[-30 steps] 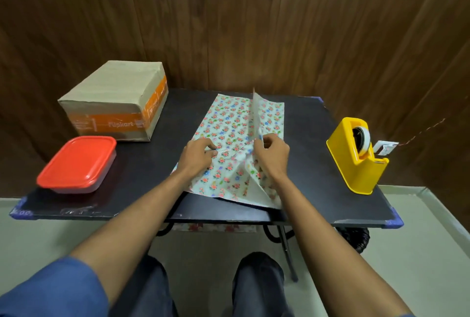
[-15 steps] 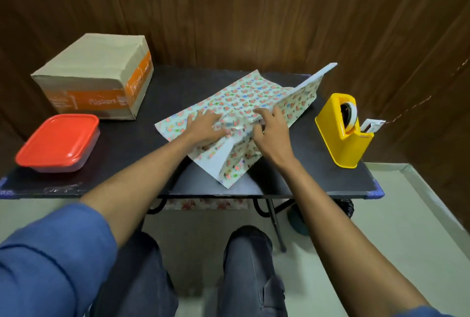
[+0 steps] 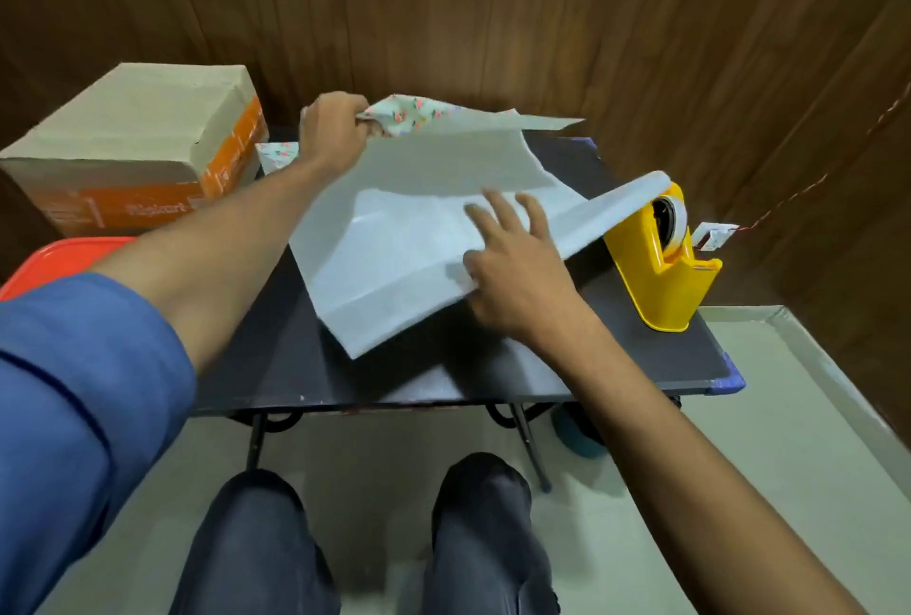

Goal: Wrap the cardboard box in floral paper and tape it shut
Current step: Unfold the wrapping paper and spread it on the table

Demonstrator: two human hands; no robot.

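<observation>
My left hand (image 3: 331,128) grips the floral paper (image 3: 419,225) at its far corner, lifted; my right hand (image 3: 512,264), fingers spread, presses its white underside. Cardboard box (image 3: 133,141) sits left of both hands.

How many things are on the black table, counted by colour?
Brown: 1, the cardboard box
Red: 1, the lidded container
Yellow: 1, the tape dispenser
Flowery with a white back: 1, the floral paper
Total: 4

box (image 3: 133,121) left — dispenser (image 3: 663,259) right
</observation>
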